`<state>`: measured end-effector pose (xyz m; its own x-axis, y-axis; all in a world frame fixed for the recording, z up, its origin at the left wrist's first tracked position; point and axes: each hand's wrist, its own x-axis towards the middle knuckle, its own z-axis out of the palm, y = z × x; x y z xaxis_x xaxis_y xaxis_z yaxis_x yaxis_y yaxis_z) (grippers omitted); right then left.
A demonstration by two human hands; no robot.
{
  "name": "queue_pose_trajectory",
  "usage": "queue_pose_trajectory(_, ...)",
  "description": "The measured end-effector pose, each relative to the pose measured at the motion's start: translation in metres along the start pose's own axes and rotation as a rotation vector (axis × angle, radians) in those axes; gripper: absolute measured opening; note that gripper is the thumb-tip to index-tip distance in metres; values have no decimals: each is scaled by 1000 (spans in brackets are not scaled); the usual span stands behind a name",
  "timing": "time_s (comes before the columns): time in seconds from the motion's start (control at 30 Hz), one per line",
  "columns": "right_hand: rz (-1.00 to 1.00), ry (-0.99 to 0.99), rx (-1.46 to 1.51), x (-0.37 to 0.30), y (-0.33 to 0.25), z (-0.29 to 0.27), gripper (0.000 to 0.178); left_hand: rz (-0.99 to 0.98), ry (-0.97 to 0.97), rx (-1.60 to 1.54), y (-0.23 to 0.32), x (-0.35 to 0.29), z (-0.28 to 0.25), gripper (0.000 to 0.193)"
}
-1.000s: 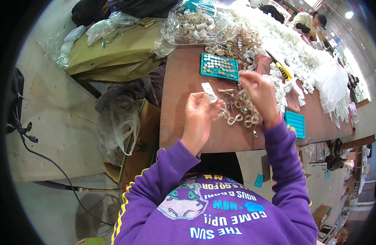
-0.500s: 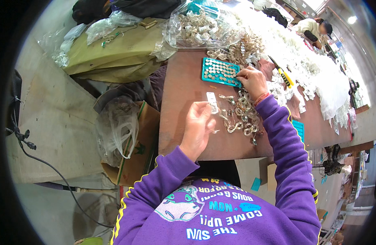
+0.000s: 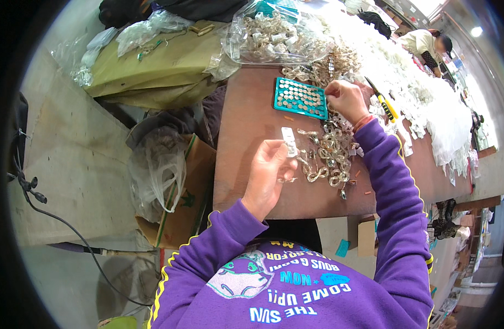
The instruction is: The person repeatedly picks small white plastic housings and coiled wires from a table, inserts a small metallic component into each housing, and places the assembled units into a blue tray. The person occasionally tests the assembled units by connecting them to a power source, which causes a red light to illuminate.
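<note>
My left hand (image 3: 267, 171) is closed in a pinch on a small white plastic battery case (image 3: 288, 141), held upright above the table's front left part. Thin clear wire shows below those fingers. At the right rim of a teal tray (image 3: 301, 113) is my right hand (image 3: 346, 100), its fingertips pressed together; whatever they hold is too small or hidden to make out. Round silver button cells (image 3: 293, 97) lie in rows in the tray. Between my hands lies a pile of coiled clear wire strings (image 3: 334, 153) with small white parts.
Yellow-handled pliers (image 3: 385, 104) lie right of my right hand. Behind the tray sits a clear bag (image 3: 274, 41) of wire bundles. White parts (image 3: 427, 104) heap along the right. A cardboard box (image 3: 178, 211) stands left of the brown table (image 3: 238, 120). Another person (image 3: 424, 46) works at far right.
My right hand has shifted slightly right and up, from over the tray's cells to its right rim. The left hand still holds the battery case in nearly the same place.
</note>
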<state>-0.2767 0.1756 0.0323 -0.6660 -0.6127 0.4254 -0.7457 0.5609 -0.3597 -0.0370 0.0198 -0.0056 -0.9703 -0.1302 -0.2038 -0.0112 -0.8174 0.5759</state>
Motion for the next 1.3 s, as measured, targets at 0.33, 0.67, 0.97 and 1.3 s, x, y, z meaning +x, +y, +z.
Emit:
queue_pose_trajectory(0.33,-3,-132,-122,35,19,21,12,25,-37,-5,0,3,0,16)
queue_pose_trajectory(0.67,67,-151,-95,27,6,16,11,13,-55,-27,0,4,-1,17)
queue_pose_trajectory(0.97,-58,-95,371,-61,-123,-34,8,17,-38,-13,0,1,2,10)
queue_pose_trajectory(1.3,-136,-8,223,-84,-145,-14,7,51,-45,52,-2,0,2,9)
